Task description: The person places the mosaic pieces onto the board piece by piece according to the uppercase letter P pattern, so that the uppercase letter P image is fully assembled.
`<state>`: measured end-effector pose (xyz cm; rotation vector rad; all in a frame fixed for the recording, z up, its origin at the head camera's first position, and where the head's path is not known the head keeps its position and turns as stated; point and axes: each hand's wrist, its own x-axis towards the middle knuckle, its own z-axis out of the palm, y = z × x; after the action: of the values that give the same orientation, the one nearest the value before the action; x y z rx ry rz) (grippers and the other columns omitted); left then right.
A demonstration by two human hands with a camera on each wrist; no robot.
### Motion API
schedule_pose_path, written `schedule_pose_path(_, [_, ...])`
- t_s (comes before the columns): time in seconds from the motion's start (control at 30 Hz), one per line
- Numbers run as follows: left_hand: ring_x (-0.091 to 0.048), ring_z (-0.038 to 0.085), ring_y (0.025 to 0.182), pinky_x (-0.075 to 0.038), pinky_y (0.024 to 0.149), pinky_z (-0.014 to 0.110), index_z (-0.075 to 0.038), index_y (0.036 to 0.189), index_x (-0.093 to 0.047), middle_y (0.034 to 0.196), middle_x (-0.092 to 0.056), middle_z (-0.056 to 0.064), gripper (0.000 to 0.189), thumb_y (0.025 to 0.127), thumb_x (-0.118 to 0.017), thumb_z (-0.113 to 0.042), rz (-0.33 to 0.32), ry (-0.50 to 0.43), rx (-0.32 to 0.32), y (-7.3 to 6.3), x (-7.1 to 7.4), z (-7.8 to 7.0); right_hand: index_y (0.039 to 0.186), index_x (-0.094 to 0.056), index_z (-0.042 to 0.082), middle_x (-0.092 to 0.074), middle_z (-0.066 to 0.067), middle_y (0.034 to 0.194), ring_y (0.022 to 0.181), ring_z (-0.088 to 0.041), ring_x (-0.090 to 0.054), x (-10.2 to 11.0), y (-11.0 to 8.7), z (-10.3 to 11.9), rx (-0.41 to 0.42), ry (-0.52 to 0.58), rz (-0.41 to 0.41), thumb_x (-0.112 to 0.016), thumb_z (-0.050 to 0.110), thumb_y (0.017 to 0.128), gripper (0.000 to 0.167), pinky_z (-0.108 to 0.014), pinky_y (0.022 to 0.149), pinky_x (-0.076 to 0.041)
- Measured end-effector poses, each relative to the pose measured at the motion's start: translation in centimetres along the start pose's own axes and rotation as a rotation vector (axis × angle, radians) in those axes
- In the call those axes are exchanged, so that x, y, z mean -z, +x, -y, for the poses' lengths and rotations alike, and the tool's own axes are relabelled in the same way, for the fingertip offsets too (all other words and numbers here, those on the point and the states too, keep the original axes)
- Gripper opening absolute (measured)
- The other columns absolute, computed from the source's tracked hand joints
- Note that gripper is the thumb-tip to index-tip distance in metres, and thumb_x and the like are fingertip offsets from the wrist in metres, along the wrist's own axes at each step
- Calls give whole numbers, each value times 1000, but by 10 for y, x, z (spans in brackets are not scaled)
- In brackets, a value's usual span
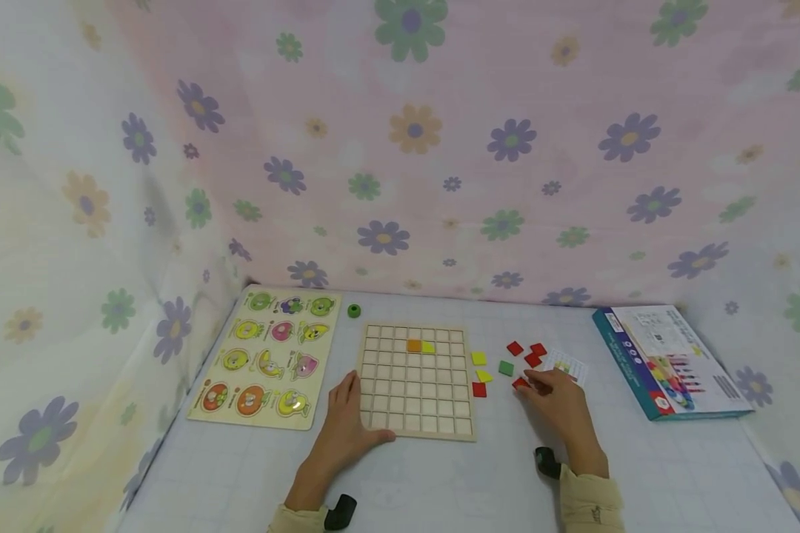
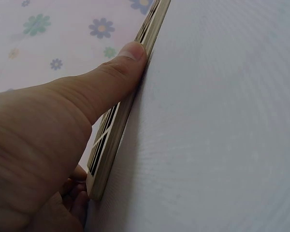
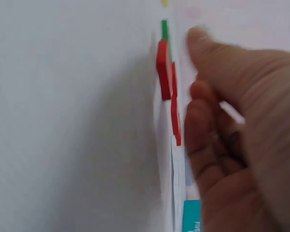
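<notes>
My left hand [image 1: 347,429] rests against the near left corner of a wooden grid board [image 1: 402,403]. Its thumb [image 2: 130,60] lies straight along the near edge, and the fingers reach up the left side. Within the grid sit an orange tile [image 1: 414,346] and a yellow-green tile [image 1: 428,347]. To the right, my right hand [image 1: 563,407] hovers close over a red tile [image 1: 520,383], its fingers loosely bent. In the right wrist view, thumb and fingertips are apart from that red tile [image 3: 164,70], and nothing shows between them.
Between board and right hand lie two yellow tiles [image 1: 478,358], a green tile [image 1: 506,368] and another red tile [image 1: 480,389]. More red tiles [image 1: 515,348] are beside a printed card [image 1: 569,364]. A fruit puzzle board [image 1: 276,370], green ring [image 1: 354,311] and box [image 1: 673,363] stand farther out.
</notes>
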<state>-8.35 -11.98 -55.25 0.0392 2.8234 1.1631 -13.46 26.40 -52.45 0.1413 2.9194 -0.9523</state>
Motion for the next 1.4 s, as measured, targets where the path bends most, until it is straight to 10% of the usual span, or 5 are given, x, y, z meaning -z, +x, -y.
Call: schedule_pose_path(1.4, [-22, 37, 151, -36, 119, 53, 1, 162, -19, 169, -19, 17, 132, 67, -91, -56, 1, 18, 11, -1, 0, -1, 133, -63, 1, -66, -15, 115, 101, -28, -58, -13, -4, -2, -81, -54, 54, -71, 27, 97, 46, -50, 94, -56])
